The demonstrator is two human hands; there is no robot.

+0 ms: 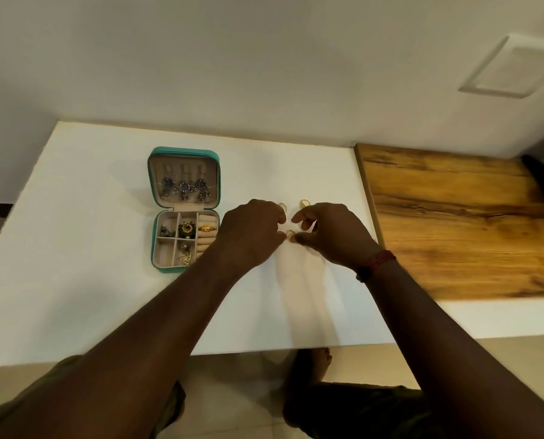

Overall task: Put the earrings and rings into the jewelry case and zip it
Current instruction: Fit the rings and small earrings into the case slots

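Note:
The teal jewelry case (pixel 153 239) lies open on the white table, left of centre. Its lid holds blue flower earrings (pixel 184 186). The lower tray has earrings in small compartments and a gold ring (pixel 208 229) on the ring rolls. To the right of the case, my left hand (pixel 251 236) and my right hand (pixel 331 236) meet fingertip to fingertip. A small gold ring (pixel 291 233) sits between their tips, with my right thumb and finger pinched on it. Two more gold rings (pixel 282 205) (pixel 304 203) lie just beyond the hands. My left fingers are curled, with their tips partly hidden.
A wooden board (pixel 454 223) covers the table's right side, its edge close to my right hand. A white wall runs behind the table. The table's front edge (pixel 232 351) is near my body, with my legs and the floor below it.

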